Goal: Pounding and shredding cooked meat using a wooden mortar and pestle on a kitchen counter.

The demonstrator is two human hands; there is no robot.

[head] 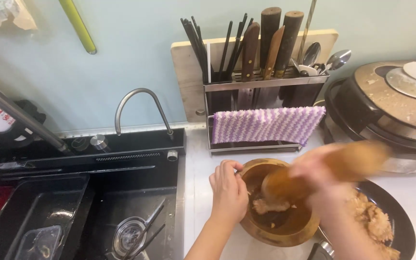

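Your left hand grips the round wooden mortar rim; your blurred right hand clasps the thick wooden pestle inside it.

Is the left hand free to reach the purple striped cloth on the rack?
Probably not right now: the left hand grips the wooden mortar rim. The counter up to the purple striped cloth looks open.
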